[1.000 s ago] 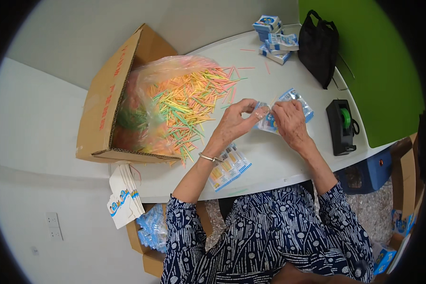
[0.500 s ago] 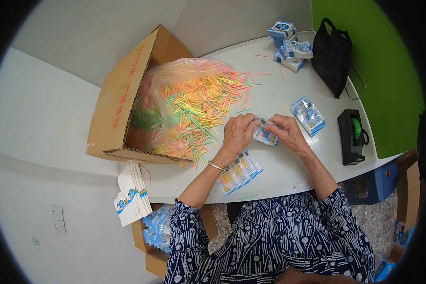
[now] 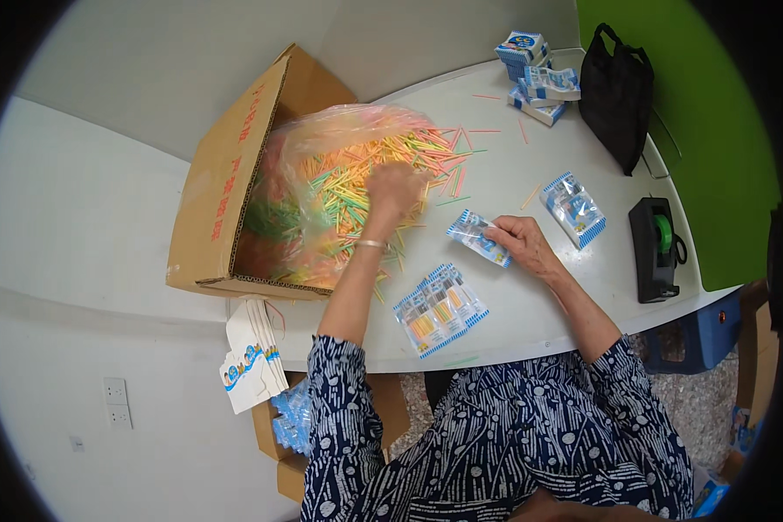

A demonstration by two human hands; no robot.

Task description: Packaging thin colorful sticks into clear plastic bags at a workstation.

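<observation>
My left hand reaches over the heap of thin pastel sticks that spills out of a clear plastic bag; its fingers are smeared by motion. In my right hand is a small clear packet with blue print and striped edges, pinched at its right side by thumb and fingers. Below and between my arms lie several filled packets side by side, with yellow and orange sticks showing through. Whether the held packet contains sticks, I cannot tell.
A cardboard box lies on its side around the bag. Packet stacks, a black bag, another packet pile and a tape dispenser stand to the right. Folded white cards hang at the left edge above a box of blue packets.
My left hand has let go of the packet and moved left and away from me to the heap of sticks. My right hand keeps the packet in nearly the same place.
</observation>
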